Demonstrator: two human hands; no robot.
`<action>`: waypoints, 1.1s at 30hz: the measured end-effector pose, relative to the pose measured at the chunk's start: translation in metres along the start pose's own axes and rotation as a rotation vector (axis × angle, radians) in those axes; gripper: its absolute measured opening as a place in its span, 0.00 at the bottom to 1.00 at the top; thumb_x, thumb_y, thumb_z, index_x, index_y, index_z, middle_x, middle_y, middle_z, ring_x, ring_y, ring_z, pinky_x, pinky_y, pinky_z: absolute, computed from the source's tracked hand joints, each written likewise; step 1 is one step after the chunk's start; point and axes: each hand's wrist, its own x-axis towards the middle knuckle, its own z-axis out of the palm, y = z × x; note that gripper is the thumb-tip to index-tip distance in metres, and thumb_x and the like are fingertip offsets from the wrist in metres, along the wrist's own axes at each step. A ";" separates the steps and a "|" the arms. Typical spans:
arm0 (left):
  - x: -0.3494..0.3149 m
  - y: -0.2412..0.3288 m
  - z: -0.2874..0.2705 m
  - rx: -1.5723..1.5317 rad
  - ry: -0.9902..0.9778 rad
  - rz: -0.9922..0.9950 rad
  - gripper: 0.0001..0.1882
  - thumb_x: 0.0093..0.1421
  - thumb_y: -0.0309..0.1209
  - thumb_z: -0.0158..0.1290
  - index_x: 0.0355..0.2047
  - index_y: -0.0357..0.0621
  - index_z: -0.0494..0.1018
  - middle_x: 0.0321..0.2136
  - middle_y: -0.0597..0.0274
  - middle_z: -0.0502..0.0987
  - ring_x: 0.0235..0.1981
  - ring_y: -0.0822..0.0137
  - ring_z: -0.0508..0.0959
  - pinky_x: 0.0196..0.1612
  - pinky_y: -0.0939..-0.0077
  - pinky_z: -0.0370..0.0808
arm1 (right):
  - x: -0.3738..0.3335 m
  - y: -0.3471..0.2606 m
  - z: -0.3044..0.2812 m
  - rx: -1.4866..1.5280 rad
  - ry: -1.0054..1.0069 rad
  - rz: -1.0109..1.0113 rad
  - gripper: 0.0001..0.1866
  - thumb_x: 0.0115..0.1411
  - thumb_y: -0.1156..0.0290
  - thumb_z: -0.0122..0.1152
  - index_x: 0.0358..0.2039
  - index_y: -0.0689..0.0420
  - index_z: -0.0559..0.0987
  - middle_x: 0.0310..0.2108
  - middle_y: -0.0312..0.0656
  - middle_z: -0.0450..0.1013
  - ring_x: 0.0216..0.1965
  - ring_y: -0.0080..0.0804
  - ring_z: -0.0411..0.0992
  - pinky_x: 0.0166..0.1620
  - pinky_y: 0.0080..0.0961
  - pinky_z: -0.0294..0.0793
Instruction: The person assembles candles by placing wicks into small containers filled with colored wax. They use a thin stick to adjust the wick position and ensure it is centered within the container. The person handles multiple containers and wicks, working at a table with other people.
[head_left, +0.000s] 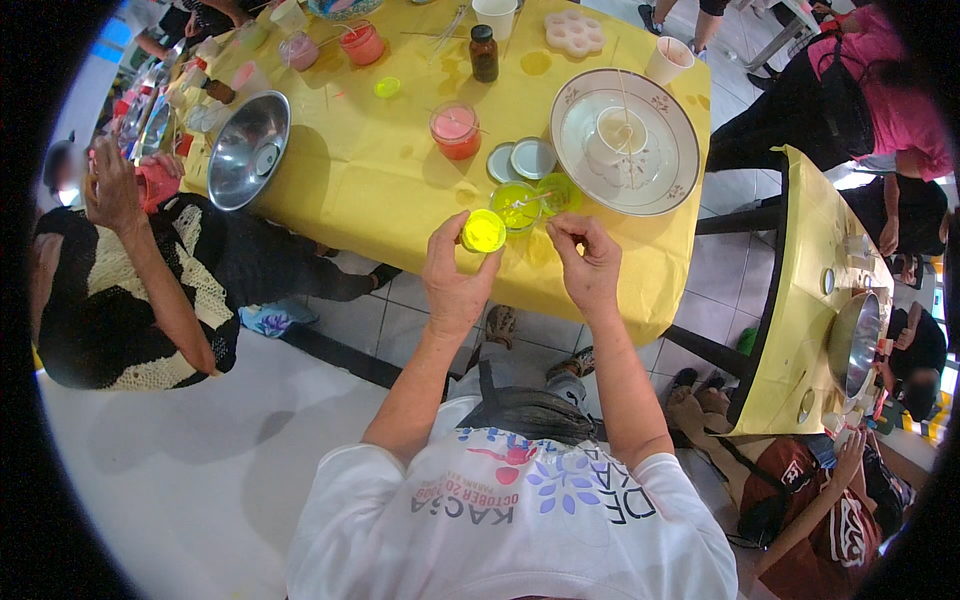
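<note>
My left hand is wrapped round a small round tub of bright fluorescent yellow material, tilted so its top faces me. The fingertips of my right hand are pinched together over the table edge; whatever they hold is too small to make out. Just beyond both hands stands a clear jar with yellow-green contents and a thin stick across its mouth. A yellow-green lid lies against its right side. Two flat silver lids sit behind it.
A floral-rimmed plate holds a white cup with thin sticks. Nearby are a jar of pink-red material, a brown bottle, a pink flower-shaped mould and a steel bowl. A seated person is at my left.
</note>
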 end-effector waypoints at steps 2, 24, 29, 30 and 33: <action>0.000 0.000 0.000 0.001 -0.007 -0.003 0.28 0.44 0.23 0.64 0.47 0.38 0.68 0.41 0.52 0.73 0.41 0.57 0.75 0.45 0.69 0.72 | 0.000 -0.004 -0.001 -0.031 -0.011 -0.015 0.03 0.54 0.80 0.60 0.30 0.60 0.76 0.31 0.37 0.76 0.28 0.16 0.67 0.32 0.15 0.67; 0.003 0.013 0.012 -0.039 -0.045 0.025 0.29 0.44 0.22 0.64 0.48 0.38 0.67 0.42 0.53 0.72 0.42 0.60 0.75 0.46 0.71 0.72 | -0.002 -0.001 0.007 0.638 0.110 0.418 0.03 0.54 0.78 0.61 0.29 0.58 0.75 0.25 0.33 0.72 0.21 0.15 0.63 0.25 0.13 0.62; 0.002 0.012 0.013 -0.052 -0.044 0.035 0.29 0.44 0.21 0.63 0.48 0.38 0.67 0.42 0.53 0.72 0.42 0.60 0.75 0.47 0.71 0.72 | -0.003 0.001 0.006 0.740 0.133 0.508 0.04 0.54 0.79 0.61 0.30 0.57 0.75 0.26 0.34 0.73 0.21 0.17 0.64 0.25 0.14 0.63; 0.002 0.011 0.013 -0.049 -0.045 0.035 0.29 0.44 0.21 0.63 0.48 0.38 0.67 0.42 0.52 0.72 0.42 0.60 0.75 0.47 0.71 0.72 | -0.002 0.000 0.005 0.750 0.144 0.525 0.04 0.54 0.79 0.61 0.30 0.57 0.75 0.26 0.35 0.74 0.21 0.17 0.64 0.25 0.14 0.63; 0.002 0.010 0.013 -0.046 -0.046 0.033 0.29 0.44 0.21 0.63 0.48 0.38 0.67 0.42 0.52 0.72 0.42 0.60 0.75 0.47 0.71 0.72 | -0.001 0.003 0.003 0.814 0.141 0.556 0.04 0.54 0.79 0.60 0.30 0.57 0.75 0.26 0.35 0.74 0.21 0.18 0.65 0.25 0.15 0.64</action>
